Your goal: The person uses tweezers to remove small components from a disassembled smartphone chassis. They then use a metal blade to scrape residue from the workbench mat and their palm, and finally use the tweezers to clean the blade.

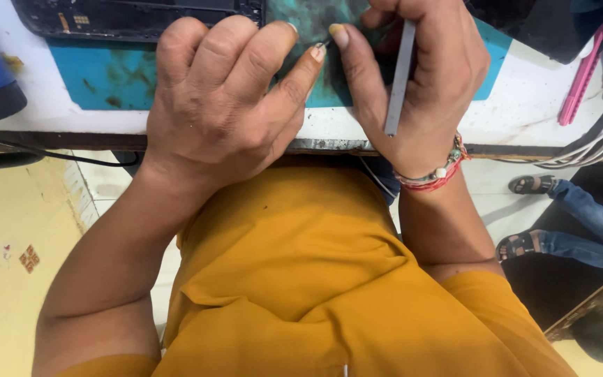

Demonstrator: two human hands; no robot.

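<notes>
Grey metal tweezers [399, 77] are resting in the right hand [420, 84], fingers curled shut around them, tips hidden over the teal mat [106, 77]. The left hand [225, 105] is pressing loosely curled fingers there, covering whatever lies beneath; a dismantled phone [134, 17] is lying cut off above.

No packages, labels, signs or lit screens in view

Matt grey metal tweezers [400, 70] (stained rubbery mat [109, 77])
</notes>
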